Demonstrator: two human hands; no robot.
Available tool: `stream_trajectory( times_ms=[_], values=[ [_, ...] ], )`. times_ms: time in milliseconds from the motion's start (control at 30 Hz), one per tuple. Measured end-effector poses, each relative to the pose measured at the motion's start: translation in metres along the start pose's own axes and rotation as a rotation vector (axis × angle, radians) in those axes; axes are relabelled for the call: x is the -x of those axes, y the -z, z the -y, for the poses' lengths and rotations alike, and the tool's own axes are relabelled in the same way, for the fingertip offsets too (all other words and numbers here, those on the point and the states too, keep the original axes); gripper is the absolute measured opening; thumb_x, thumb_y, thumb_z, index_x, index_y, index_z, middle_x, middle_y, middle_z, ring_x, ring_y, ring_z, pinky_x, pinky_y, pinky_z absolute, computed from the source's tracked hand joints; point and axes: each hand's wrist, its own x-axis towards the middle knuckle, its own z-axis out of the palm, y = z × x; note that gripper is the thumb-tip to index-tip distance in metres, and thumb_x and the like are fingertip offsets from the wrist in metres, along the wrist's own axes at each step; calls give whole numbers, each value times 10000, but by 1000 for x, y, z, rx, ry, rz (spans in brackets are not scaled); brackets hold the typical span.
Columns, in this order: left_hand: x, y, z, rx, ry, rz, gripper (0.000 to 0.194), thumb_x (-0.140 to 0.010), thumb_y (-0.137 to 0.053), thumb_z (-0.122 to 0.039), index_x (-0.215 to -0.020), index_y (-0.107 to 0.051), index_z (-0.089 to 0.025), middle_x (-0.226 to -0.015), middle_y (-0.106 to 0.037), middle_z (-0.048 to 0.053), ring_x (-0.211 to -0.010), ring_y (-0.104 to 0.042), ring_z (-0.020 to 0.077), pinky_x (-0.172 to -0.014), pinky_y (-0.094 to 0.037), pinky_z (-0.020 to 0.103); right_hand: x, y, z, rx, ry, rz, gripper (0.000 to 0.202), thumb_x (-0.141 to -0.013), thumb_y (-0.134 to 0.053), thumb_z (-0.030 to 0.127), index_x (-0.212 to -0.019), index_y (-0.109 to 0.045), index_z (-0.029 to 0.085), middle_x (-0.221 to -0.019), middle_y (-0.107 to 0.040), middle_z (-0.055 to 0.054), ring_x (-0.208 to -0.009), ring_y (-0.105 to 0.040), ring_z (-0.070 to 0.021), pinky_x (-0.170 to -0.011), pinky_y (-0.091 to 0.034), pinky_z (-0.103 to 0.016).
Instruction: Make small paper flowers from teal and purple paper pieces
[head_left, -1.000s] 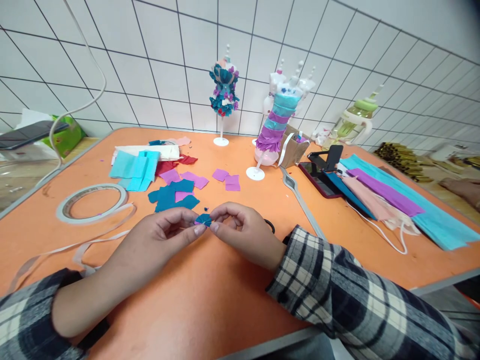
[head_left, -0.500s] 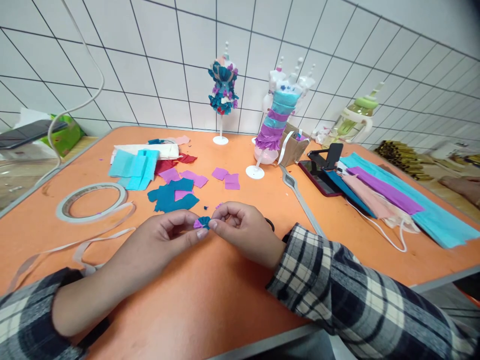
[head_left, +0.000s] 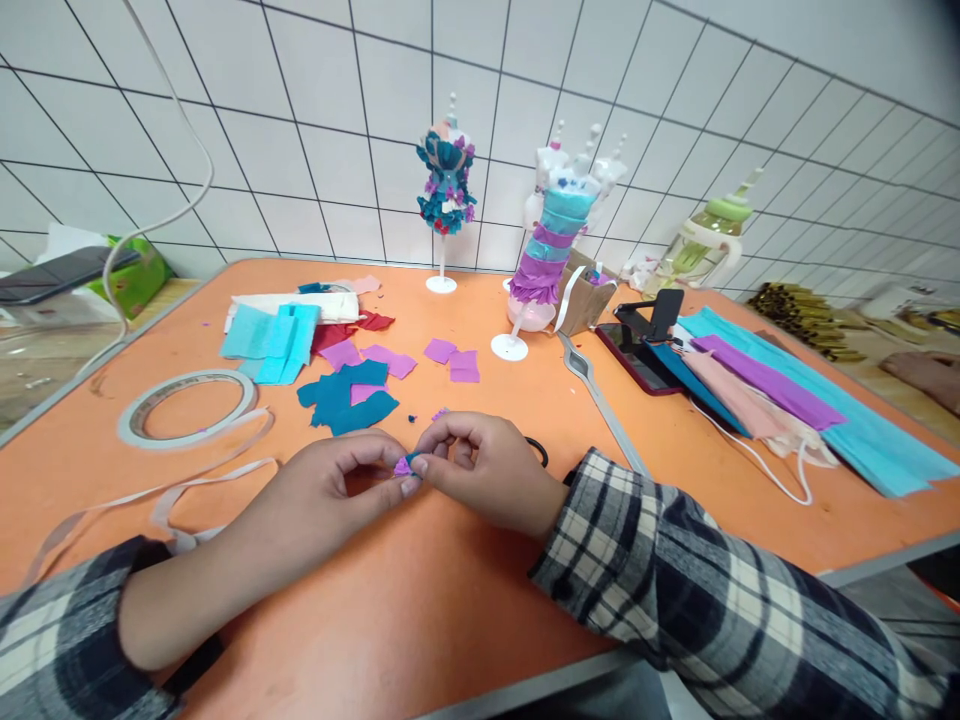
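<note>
Viewed remotely, I judge that an uneven pull could tear the purple-and-teal piece, and a slack pinch could loosen its folds. Left hand and right hand hold it between their fingertips above the orange surface. Small and gathered, it is partly hidden.

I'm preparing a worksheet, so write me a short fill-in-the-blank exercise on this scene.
The left hand and right hand pinch a small teal-and-____ paper piece.
As pictured, the tape roll lies to the ____ of the teal paper scraps.
The tabletop beneath the hands is ____.
The handled bottle has a ____ lid.
Missing words: purple; left; orange; green.
</note>
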Motion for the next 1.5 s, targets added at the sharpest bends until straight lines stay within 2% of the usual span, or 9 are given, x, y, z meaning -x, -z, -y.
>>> stream_trajectory(
  times_ms=[167, 267, 367, 533, 700, 867, 1133, 1333, 1500],
  values=[
    [0, 1, -1, -15, -56, -61, 278, -851, -610, -479, -777, -724, -237, -821, -746, 30, -782, -688, 205, -710, -568, 281, 0, -1, 1, -78, -58, -33, 169, -813, -722, 350, -812, -671, 188, -639, -518, 62, -558, -373, -82, -530, -280, -241],
    [1, 2, -1, -26, -93, -35, 245, -869, -613, -449, -798, -736, -249, -846, -759, 17, -811, -706, 203, -741, -568, 276, 0, 0, 1, -86, -64, -19, 173, -815, -716, 331, -913, -678, 193, -742, -579, 50, -565, -385, -77, -539, -310, -235],
    [2, 1, -1, -56, -129, 2, 234, -888, -612, -435, -816, -747, -258, -867, -766, 8, -829, -716, 196, -759, -563, 279, 1, 0, 1, -4, 31, -9, 195, -809, -741, 322, -964, -702, 209, -855, -630, 35, -616, -424, -85, -592, -358, -239],
    [2, 0, 1, -68, -106, 13, 291, -881, -615, -483, -758, -745, -254, -798, -757, 6, -749, -701, 186, -694, -553, 277, 3, -2, 4, 168, 184, -66, 85, -779, -755, 229, -777, -675, 199, -736, -573, 48, -656, -443, -104, -676, -380, -256],
    [-1, 1, -3, -65, -55, -43, 312, -848, -624, -510, -732, -751, -250, -826, -776, 28, -770, -714, 205, -712, -570, 293, 3, -1, 6, 48, 24, -40, 121, -784, -748, 273, -789, -651, 201, -676, -518, 69, -571, -399, -86, -569, -329, -244],
    [-1, 1, -2, -86, -64, -43, 309, -845, -619, -507, -734, -755, -254, -828, -779, 37, -784, -722, 220, -714, -577, 309, 2, 0, 5, -10, -10, 3, 179, -790, -755, 306, -920, -678, 209, -828, -627, 49, -567, -390, -68, -557, -337, -230],
    [0, 4, -6, -72, -101, -150, 313, -835, -675, -559, -910, -807, -285, -1008, -788, 49, -958, -723, 251, -875, -585, 343, 2, -2, 4, 5, -45, -71, 86, -808, -685, 280, -784, -647, 207, -543, -414, 92, -511, -347, -82, -513, -263, -234],
    [-2, 7, -3, -26, -103, -158, 302, -856, -670, -542, -759, -776, -277, -871, -774, 23, -828, -717, 213, -801, -582, 307, 3, -3, 6, -18, -58, -67, 88, -812, -695, 275, -790, -653, 202, -548, -453, 88, -509, -381, -78, -511, -288, -227],
    [-3, 6, -2, -20, -99, -148, 332, -860, -661, -561, -749, -771, -267, -847, -777, 22, -805, -719, 207, -775, -587, 294, 3, -4, 4, -100, -77, -36, 158, -811, -727, 321, -904, -686, 199, -729, -613, 50, -544, -462, -68, -536, -363, -220]
  ],
)
